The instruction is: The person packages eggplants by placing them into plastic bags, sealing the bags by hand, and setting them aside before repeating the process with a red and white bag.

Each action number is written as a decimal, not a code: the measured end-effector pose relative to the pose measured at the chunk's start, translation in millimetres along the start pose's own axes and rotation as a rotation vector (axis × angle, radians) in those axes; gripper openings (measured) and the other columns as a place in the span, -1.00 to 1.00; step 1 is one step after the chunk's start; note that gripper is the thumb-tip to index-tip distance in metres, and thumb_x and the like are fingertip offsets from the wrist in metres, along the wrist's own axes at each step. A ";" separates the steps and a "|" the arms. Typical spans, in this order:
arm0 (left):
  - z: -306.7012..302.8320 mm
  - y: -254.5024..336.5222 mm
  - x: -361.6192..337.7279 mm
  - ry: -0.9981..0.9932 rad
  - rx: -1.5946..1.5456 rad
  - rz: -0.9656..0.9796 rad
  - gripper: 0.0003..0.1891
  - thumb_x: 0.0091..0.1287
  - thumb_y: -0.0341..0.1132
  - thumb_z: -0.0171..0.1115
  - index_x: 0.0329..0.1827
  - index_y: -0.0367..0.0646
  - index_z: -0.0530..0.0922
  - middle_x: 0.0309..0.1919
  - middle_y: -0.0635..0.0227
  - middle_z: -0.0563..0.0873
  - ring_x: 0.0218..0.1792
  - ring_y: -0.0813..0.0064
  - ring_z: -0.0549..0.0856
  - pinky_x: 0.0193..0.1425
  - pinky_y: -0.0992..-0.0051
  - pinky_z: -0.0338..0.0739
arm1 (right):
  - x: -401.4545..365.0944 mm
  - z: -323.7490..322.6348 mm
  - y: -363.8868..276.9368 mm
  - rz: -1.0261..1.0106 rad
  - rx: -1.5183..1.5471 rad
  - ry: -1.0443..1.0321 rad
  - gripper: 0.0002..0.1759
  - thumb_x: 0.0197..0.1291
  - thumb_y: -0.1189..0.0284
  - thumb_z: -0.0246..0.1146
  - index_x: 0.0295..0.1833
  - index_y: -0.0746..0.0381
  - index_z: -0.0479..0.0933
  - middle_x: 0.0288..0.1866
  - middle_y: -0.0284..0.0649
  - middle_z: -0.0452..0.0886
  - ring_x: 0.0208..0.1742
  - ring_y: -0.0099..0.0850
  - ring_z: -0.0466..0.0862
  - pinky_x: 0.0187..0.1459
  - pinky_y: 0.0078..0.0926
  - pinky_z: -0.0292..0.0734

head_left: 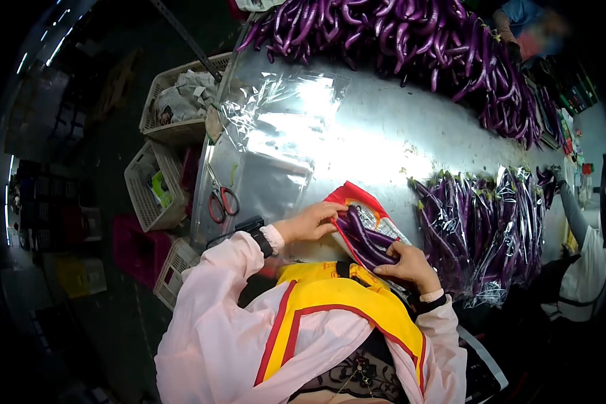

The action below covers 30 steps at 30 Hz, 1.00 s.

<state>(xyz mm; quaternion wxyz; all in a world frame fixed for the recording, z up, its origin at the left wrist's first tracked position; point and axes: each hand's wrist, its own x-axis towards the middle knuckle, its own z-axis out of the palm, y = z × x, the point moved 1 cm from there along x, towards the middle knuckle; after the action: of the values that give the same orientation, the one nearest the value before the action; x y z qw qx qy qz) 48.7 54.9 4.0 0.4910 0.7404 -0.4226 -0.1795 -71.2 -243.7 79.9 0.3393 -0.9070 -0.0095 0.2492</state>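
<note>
Close to my body, a red-edged bag lies at the near edge of the metal table, with several purple eggplants in its opening. My left hand pinches the bag's upper left edge between thumb and fingers. My right hand is closed on the lower right end of the eggplants, thumb and fingers bent around them. Just right of the bag lie bundles of eggplants in clear plastic. Clear plastic bags lie flat to the left, near red-handled scissors.
Loose eggplants are heaped along the table's far side. White crates and a pink crate stand left of it. One person is at the far right corner, another at the right edge.
</note>
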 end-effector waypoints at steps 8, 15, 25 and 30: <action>8.5 -18.3 -5.0 0.038 -0.040 -0.039 -0.80 0.27 -0.49 0.36 -0.11 -0.20 0.53 -0.02 0.20 0.67 0.10 0.13 0.62 0.26 0.28 0.51 | 6.7 -16.6 22.4 0.254 1.118 0.119 -0.52 0.19 0.40 0.49 0.20 0.27 0.57 -0.27 -0.40 0.62 -0.42 -0.62 0.51 -0.37 -0.60 0.48; 10.0 -22.0 -5.3 0.063 -0.003 0.034 -0.79 0.24 -0.51 0.38 -0.11 -0.20 0.54 -0.03 0.19 0.69 0.14 0.10 0.63 0.25 0.23 0.53 | 32.6 -6.9 82.1 0.347 0.842 -0.208 -0.60 0.30 0.36 0.42 0.18 0.27 0.58 -0.34 -0.35 0.61 -0.40 -0.56 0.59 -0.34 -0.54 0.52; 14.8 -17.0 -8.5 0.140 -0.016 0.034 -0.78 0.25 -0.53 0.35 -0.10 -0.20 0.53 0.18 0.09 0.61 0.24 0.06 0.57 0.32 0.24 0.49 | 20.5 4.6 12.0 0.068 -0.303 -0.015 -0.43 0.35 0.01 0.28 0.09 0.36 0.56 -0.12 0.23 0.66 -0.04 0.22 0.67 -0.02 0.03 0.58; 13.6 -6.9 0.7 0.187 0.061 0.132 -0.77 0.27 -0.55 0.32 -0.06 -0.20 0.51 0.35 0.07 0.50 0.31 0.01 0.51 0.42 0.25 0.40 | 32.8 11.9 22.2 -0.007 -0.215 0.035 -0.38 0.40 0.08 0.25 0.34 0.34 0.44 0.04 0.19 0.60 0.01 0.20 0.63 0.04 -0.01 0.57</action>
<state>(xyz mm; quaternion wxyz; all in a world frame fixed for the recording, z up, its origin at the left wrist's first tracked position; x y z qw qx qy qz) 42.9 47.7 -8.1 0.5163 0.7391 -0.4279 -0.0639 -51.3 -247.5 43.9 0.2411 -0.9424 -0.0335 0.2295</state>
